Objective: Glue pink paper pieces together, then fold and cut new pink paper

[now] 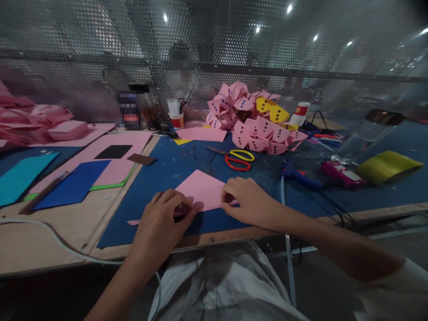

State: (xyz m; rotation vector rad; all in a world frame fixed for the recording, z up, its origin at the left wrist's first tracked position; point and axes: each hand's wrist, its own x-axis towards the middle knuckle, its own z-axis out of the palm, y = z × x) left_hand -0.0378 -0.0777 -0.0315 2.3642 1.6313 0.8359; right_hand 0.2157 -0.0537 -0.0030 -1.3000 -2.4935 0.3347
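A sheet of pink paper (pixel 202 189) lies on the blue mat in front of me, one corner pointing away. My left hand (pixel 166 213) is closed on its near left edge, thumb and fingers pinched together. At the right corner my right hand (pixel 245 198) also pinches the pink paper, fingers curled. A narrow pink paper strip (pixel 133 222) sticks out to the left from under my left hand. Just beyond the sheet lie scissors (pixel 239 159) with one yellow and one red handle. What the fingertips cover is hidden.
Pink and yellow dotted paper shapes (pixel 257 118) are heaped at the back. A blue glue gun (pixel 302 176), a magenta object (pixel 343 174) and a yellow packet (pixel 389 167) lie right. Blue card (pixel 75 183) and a white cable (pixel 60 240) are left. A perforated metal screen (pixel 214 53) stands behind.
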